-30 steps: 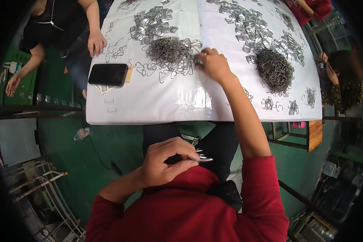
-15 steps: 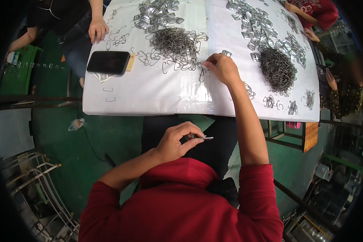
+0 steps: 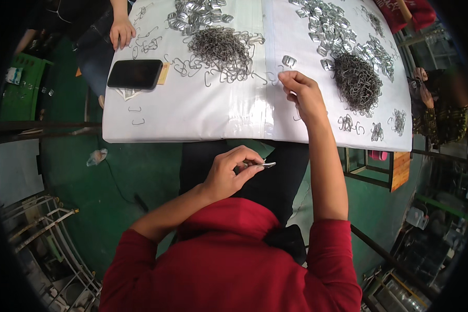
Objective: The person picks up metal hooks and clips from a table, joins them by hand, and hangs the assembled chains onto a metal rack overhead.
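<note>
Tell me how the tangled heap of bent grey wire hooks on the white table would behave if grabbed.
The tangled heap of bent grey wire hooks would probably lift in interlocked clumps, since its pieces mesh together. Each thin metal piece looks stiff and light. Loose hooks at its edge likely snag and drag along.

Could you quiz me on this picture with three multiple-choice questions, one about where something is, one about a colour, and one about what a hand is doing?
1. Where does the black phone lie?
A. on the white table, near its left end
B. on the green floor
C. in the person's lap

2. What colour are the person's sleeves?
A. blue
B. red
C. white

3. What is the left hand doing?
A. lying flat and open on the table
B. pinching a small metal piece in its fingers, below the table edge
C. holding the phone

Answers: 1 A, the phone rests on the white top beside loose wire hooks. 2 B, both sleeves are red. 3 B, a shiny piece sticks out from the closed fingers.
</note>
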